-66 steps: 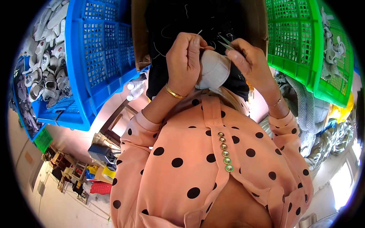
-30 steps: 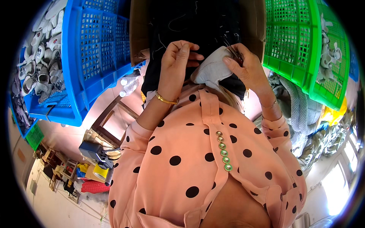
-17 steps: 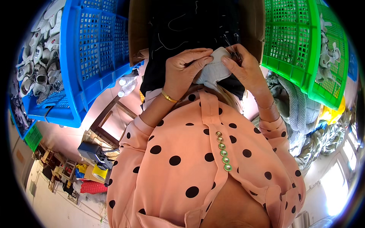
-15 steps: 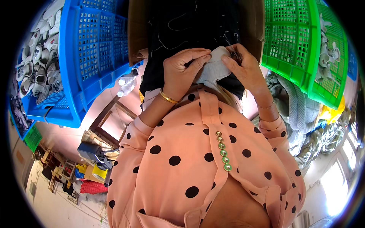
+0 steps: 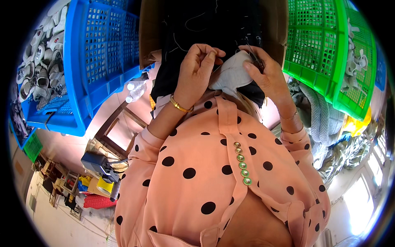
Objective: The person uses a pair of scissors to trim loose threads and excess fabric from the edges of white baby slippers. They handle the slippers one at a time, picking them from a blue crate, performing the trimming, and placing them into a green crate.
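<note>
A small white shoe upper (image 5: pixel 232 74) lies over my lap, above the black cloth (image 5: pixel 193 29) with loose threads on it. My right hand (image 5: pixel 265 72) grips the upper's right edge between thumb and fingers. A narrow dark tool, possibly thread snips, is tucked in the same hand; most of it is hidden by the fingers. Just left of the upper, my left hand (image 5: pixel 199 68) is raised with thumb and fingertips pinched together. It looks apart from the upper, and anything in the pinch is too small to make out.
A blue crate (image 5: pixel 105 53) stands close on the left, with many small white shoes (image 5: pixel 41 61) beyond it. On the right is a green crate (image 5: pixel 314 45) with more white pieces behind. Cardboard box walls (image 5: pixel 276 29) flank my lap. A wooden stool (image 5: pixel 117 127) sits lower left.
My left hand has come off the white upper and moved slightly up and left, still pinched. The upper has tilted a little in my right hand, which keeps hold of it.
</note>
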`<control>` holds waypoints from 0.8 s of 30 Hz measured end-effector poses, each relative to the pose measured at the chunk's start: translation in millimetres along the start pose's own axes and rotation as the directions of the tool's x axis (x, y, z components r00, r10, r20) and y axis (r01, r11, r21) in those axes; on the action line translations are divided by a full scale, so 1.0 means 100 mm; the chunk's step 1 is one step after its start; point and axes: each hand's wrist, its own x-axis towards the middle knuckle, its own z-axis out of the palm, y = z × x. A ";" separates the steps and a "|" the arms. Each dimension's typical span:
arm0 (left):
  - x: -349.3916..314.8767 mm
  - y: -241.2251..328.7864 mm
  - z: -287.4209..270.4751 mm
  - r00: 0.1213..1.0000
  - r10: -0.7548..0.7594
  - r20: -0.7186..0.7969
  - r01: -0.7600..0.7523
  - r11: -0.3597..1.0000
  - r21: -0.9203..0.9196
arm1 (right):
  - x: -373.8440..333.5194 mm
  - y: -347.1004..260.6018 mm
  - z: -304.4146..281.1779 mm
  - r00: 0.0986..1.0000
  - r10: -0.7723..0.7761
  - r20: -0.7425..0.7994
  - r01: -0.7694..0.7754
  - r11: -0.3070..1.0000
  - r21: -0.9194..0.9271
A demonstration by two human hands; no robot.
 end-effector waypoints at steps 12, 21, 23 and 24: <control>-0.03 -0.02 0.10 0.970 0.239 -0.044 -0.222 0.946 0.238 | 0.02 -0.06 -0.01 0.995 0.057 0.078 -0.056 0.998 -0.019; -0.07 0.12 0.10 0.981 -0.189 0.055 0.196 0.949 -0.247 | 0.03 0.01 0.02 0.998 -0.069 -0.011 0.069 0.998 0.015; -0.04 0.09 0.09 0.977 -0.182 0.112 0.211 0.902 -0.377 | 0.06 -0.02 -0.04 0.996 -0.076 0.039 0.077 0.997 -0.022; -0.03 0.08 0.08 0.974 -0.176 0.139 0.220 0.871 -0.439 | 0.08 0.00 -0.06 0.994 -0.098 0.054 0.102 0.992 -0.081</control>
